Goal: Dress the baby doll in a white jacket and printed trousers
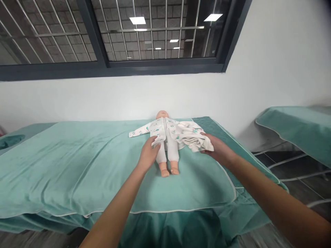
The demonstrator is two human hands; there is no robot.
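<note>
A baby doll [174, 167] lies on its back on a green-covered bed, head toward the wall and bare feet toward me. It has on white trousers [172, 150], and a white printed baby jacket [157, 128] lies over its chest, one sleeve stretched out to the left. My left hand [149, 153] pinches the lower left edge of the jacket between thumb and fingers. Beside the doll's right side in the picture, my right hand [217, 148] grips a bunched-up white cloth [196, 141], which looks joined to the jacket; its fingers are partly hidden behind the cloth.
The green bed cover [77, 172] spreads wide to the left and hangs over the near edge. A white wall [103, 98] and a barred window [160, 34] stand behind the bed. Another green-covered bed [297, 124] with metal rails is at the right.
</note>
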